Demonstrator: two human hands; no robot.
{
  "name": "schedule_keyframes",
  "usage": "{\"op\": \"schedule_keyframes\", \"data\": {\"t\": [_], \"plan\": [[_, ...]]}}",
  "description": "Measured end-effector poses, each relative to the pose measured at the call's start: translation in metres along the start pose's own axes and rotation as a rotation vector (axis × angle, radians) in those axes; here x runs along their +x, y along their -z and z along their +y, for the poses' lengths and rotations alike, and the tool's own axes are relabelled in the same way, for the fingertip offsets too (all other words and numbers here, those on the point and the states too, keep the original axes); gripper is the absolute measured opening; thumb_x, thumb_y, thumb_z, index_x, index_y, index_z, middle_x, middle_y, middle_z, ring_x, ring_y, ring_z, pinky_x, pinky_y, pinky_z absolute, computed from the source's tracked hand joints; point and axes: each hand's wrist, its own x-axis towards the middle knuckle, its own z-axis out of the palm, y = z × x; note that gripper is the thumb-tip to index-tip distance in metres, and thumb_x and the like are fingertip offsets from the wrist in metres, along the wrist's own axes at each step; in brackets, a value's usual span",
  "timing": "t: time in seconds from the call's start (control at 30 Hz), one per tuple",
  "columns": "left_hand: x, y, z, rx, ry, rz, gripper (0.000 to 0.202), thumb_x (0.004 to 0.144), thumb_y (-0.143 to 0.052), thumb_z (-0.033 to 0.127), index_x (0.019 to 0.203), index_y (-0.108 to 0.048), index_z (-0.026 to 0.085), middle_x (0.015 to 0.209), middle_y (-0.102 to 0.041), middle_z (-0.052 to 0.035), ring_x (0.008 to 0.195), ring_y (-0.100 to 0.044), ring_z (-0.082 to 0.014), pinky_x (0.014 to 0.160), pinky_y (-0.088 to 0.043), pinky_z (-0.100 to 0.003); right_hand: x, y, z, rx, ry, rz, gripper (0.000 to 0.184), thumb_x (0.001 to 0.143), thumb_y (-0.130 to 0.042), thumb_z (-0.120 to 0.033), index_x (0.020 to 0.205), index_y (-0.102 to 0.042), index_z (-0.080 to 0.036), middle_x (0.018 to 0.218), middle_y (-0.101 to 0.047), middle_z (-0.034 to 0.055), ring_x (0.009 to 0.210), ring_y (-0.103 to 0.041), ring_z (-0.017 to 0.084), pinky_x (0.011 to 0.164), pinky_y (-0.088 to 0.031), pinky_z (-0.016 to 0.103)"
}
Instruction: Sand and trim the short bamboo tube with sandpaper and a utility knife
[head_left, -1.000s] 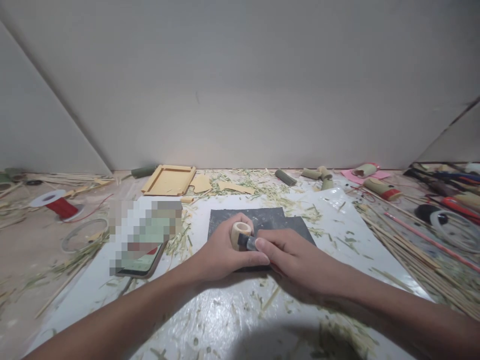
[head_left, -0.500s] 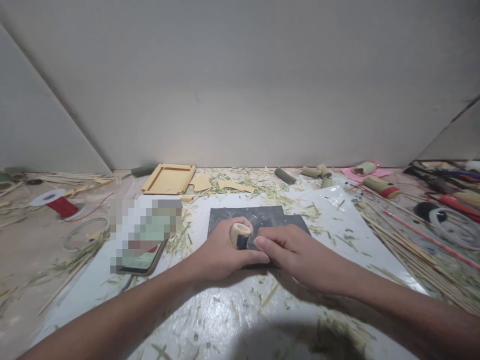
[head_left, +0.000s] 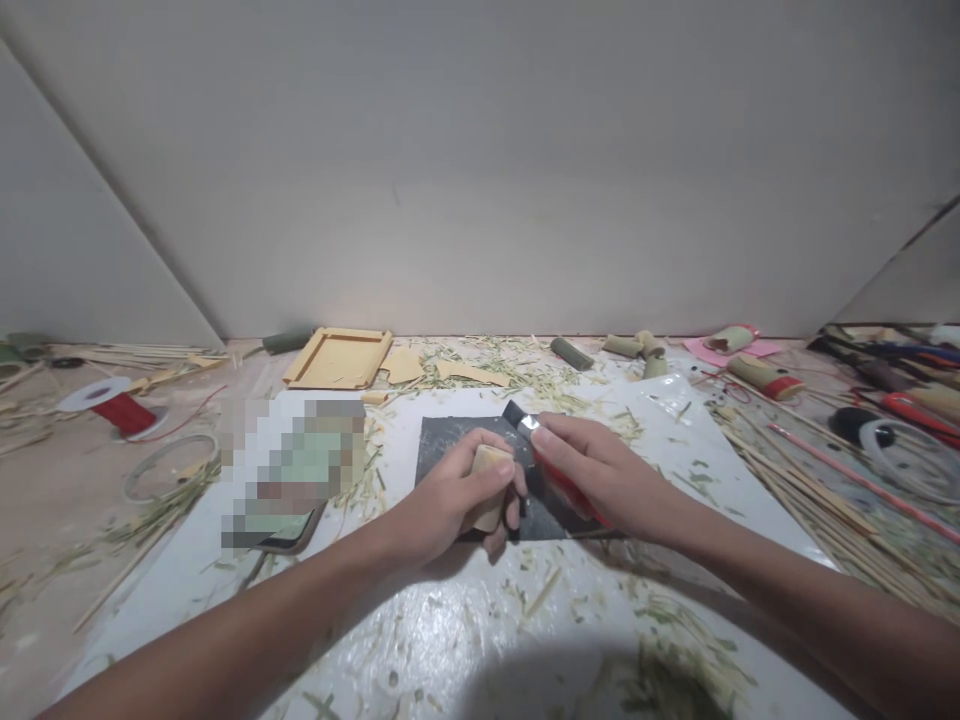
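Note:
My left hand (head_left: 459, 497) is closed round a short pale piece of bamboo (head_left: 489, 487), its thumb laid across the side. In my right hand (head_left: 589, 462) is a red utility knife (head_left: 564, 485), with its dark blade (head_left: 513, 411) pointing up and to the left. The blade is apart from the bamboo. Both hands are over a dark sheet (head_left: 442, 440), which lies on a white plastic sheet (head_left: 420, 640) strewn with shavings. My fingers hide part of the bamboo and of the knife handle.
To the left lie a phone (head_left: 304, 510), partly blurred out, and a spool of red thread (head_left: 120, 410). A yellow tray (head_left: 337, 360) rests by the wall. Bamboo pieces (head_left: 571, 353) lie at the back. Thin sticks (head_left: 810, 500) and a tape roll (head_left: 911, 460) are on the right.
The knife has moved off the bamboo, up and to the right, so its red handle now shows. My left hand has turned the bamboo, hiding its open end.

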Motion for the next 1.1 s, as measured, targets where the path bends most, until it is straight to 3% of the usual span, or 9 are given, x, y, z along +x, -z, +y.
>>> {"op": "schedule_keyframes", "data": {"t": [0.1,0.23,0.33,0.47,0.6,0.73,0.93,1.1], "plan": [[0.001,0.0,0.001,-0.004,-0.024,0.051,0.036,0.085,-0.063,0.046,0.096,-0.038,0.023,0.076,-0.06,0.0009,0.053,-0.057,-0.0119,0.051,-0.048,-0.027,0.002,0.003,0.004,0.151,-0.034,-0.028,0.038,0.093,-0.045,-0.053,0.072,-0.04,-0.021,0.052,-0.045,-0.0065,0.04,-0.04,0.008,0.04,-0.03,0.022],[0.0,0.002,0.006,0.031,-0.037,0.067,0.04,0.082,-0.069,0.037,0.104,-0.038,0.025,0.073,-0.054,0.0042,0.055,-0.053,-0.0093,0.052,-0.043,-0.022,0.003,0.005,0.006,0.186,-0.045,-0.073,0.036,0.093,-0.045,-0.051,0.072,-0.037,-0.022,0.056,-0.048,-0.0054,0.042,-0.043,0.008,0.041,-0.033,0.022],[-0.001,0.006,0.01,0.076,-0.001,0.092,0.042,0.08,-0.072,0.032,0.104,-0.038,0.024,0.081,-0.053,0.0027,0.06,-0.053,-0.0086,0.049,-0.037,-0.019,0.003,0.007,0.005,0.014,-0.095,-0.082,0.034,0.091,-0.048,-0.05,0.075,-0.038,-0.022,0.053,-0.046,-0.0066,0.043,-0.041,0.008,0.041,-0.03,0.023],[0.001,0.014,0.013,0.269,0.008,0.114,0.036,0.085,-0.063,0.04,0.107,-0.042,0.021,0.08,-0.057,-0.0003,0.058,-0.052,-0.01,0.048,-0.038,-0.021,0.002,0.011,0.003,-0.213,-0.053,0.002,0.029,0.093,-0.044,-0.05,0.085,-0.042,-0.022,0.056,-0.044,-0.007,0.048,-0.041,0.01,0.047,-0.031,0.024],[0.002,0.016,0.019,0.619,-0.053,0.192,0.036,0.086,-0.06,0.037,0.116,-0.052,0.018,0.088,-0.059,-0.0037,0.075,-0.056,-0.0162,0.062,-0.046,-0.027,0.003,0.012,0.004,-0.37,0.068,0.021,0.03,0.095,-0.038,-0.047,0.081,-0.045,-0.021,0.069,-0.05,-0.0021,0.062,-0.046,0.013,0.056,-0.035,0.027],[-0.002,0.011,0.029,0.922,-0.106,0.231,0.025,0.088,-0.055,0.034,0.109,-0.055,0.02,0.093,-0.06,-0.0027,0.083,-0.055,-0.0179,0.072,-0.044,-0.03,0.002,0.009,0.004,-0.427,0.094,-0.091,0.03,0.096,-0.038,-0.045,0.084,-0.05,-0.02,0.074,-0.056,0.0002,0.064,-0.047,0.014,0.059,-0.035,0.028],[-0.006,0.008,0.035,1.02,-0.099,0.213,0.025,0.087,-0.056,0.038,0.103,-0.05,0.02,0.09,-0.059,-0.0013,0.078,-0.054,-0.0175,0.069,-0.042,-0.029,-0.001,0.004,0.004,-0.627,0.099,-0.163,0.038,0.094,-0.04,-0.051,0.07,-0.042,-0.021,0.059,-0.048,-0.0022,0.054,-0.04,0.013,0.055,-0.028,0.027],[-0.005,0.007,0.036,1.149,-0.131,0.184,0.021,0.09,-0.053,0.038,0.104,-0.057,0.023,0.094,-0.066,-0.0017,0.081,-0.059,-0.0191,0.073,-0.042,-0.03,-0.005,0.005,0.002,-0.735,0.105,-0.133,0.034,0.092,-0.039,-0.053,0.081,-0.043,-0.022,0.066,-0.052,0.0008,0.058,-0.041,0.016,0.055,-0.026,0.028]]}}
